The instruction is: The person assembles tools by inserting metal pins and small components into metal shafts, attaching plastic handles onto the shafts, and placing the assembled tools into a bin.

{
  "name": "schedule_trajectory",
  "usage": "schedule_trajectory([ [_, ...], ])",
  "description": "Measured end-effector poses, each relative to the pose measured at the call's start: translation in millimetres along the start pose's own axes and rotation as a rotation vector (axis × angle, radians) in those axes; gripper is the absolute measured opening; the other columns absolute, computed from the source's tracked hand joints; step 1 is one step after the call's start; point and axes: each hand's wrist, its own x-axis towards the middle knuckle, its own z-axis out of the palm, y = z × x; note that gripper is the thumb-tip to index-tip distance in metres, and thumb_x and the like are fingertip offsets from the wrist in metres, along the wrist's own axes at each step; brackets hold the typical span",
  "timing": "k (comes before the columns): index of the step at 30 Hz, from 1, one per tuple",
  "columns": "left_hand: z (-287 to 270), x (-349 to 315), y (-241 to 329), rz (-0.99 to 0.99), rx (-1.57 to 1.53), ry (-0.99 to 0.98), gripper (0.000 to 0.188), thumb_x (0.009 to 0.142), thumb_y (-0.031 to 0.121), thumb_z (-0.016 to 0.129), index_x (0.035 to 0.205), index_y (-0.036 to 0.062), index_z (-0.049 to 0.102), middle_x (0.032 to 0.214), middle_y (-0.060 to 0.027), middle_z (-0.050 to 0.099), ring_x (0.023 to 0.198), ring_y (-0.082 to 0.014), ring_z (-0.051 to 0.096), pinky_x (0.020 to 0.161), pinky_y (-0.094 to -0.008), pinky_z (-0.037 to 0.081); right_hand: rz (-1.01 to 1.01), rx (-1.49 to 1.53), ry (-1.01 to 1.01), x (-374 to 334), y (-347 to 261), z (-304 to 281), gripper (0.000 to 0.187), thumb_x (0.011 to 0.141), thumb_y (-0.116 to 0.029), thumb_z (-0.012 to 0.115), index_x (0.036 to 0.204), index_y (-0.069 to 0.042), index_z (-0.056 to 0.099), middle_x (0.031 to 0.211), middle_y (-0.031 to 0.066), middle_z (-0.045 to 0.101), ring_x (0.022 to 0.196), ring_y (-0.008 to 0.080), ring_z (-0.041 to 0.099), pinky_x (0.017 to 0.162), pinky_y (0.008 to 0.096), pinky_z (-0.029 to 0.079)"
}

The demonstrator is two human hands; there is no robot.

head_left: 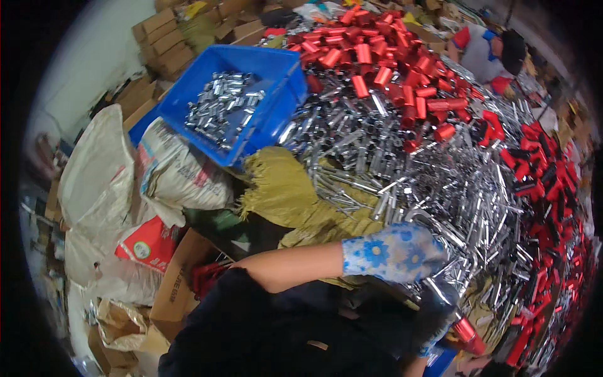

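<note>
My left hand (pixel 397 252), in a white glove with blue flowers, reaches over the near edge of a heap of shiny metal parts (pixel 433 176). Its back faces up and its fingers are hidden beneath it. Just below is my right hand (pixel 438 305), its glove dark over the palm side with a blue-flowered cuff. Its fingers look curled, but what they hold is too dark and blurred to make out. Close beside the right hand lies a red cylinder (pixel 468 333) with a silvery end.
A blue bin (pixel 276 119) of small silver sockets (pixel 226 107) stands at the far left of the heap. Red cylinders (pixel 364 53) top the far side; red-and-black pieces (pixel 540 182) line the right. White sacks (pixel 182 169), yellow sacking (pixel 276 188) and an opened carton (pixel 176 289) are at left.
</note>
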Motion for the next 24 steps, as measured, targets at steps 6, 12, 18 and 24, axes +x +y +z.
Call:
schedule_trajectory([
  [6, 82.0, 26.9, -96.0, -0.094, -0.544, 0.562, 0.023, 0.087, 0.023, 0.050, 0.102, 0.0086, 0.061, 0.087, -0.0169, 0.062, 0.085, -0.0321, 0.061, 0.073, -0.0425, 0.049, 0.426, 0.638, 0.219, 61.8, -62.7, 87.3, 0.052, 0.096, -0.043, 0.042, 0.129, -0.003, 0.044, 0.125, 0.0149, 0.052, 0.121, 0.0251, 0.046, 0.107, 0.0394, 0.032],
  [12, 38.2, 23.6, -70.5, -0.338, -0.119, 0.369, 0.024, 0.087, 0.027, 0.056, 0.106, 0.0129, 0.062, 0.109, -0.0143, 0.064, 0.082, -0.0305, 0.065, 0.071, -0.0383, 0.049, 0.116, 0.627, 0.201, 73.0, -19.2, 43.5, 0.053, 0.092, -0.044, 0.052, 0.124, -0.002, 0.045, 0.123, 0.0173, 0.051, 0.114, 0.0281, 0.053, 0.098, 0.0382, 0.045],
  [18, 74.4, 37.7, -45.2, -0.176, 0.343, 0.107, 0.031, 0.079, 0.019, 0.062, 0.109, 0.0107, 0.058, 0.110, -0.0112, 0.059, 0.095, -0.0264, 0.061, 0.073, -0.0387, 0.052, 0.196, 0.596, 0.254, 51.8, -22.9, 7.5, 0.059, 0.088, -0.048, 0.055, 0.122, -0.001, 0.047, 0.123, 0.0186, 0.053, 0.113, 0.0283, 0.055, 0.094, 0.0369, 0.048],
  [24, 86.2, 39.9, -50.0, -0.093, 0.436, 0.189, 0.033, 0.077, 0.017, 0.063, 0.108, 0.0089, 0.057, 0.106, -0.0099, 0.058, 0.097, -0.0256, 0.059, 0.074, -0.0386, 0.051, 0.250, 0.660, 0.210, 32.7, -3.0, -18.1, 0.058, 0.086, -0.047, 0.060, 0.121, -0.003, 0.048, 0.119, 0.0150, 0.055, 0.112, 0.0291, 0.055, 0.091, 0.0419, 0.050],
])
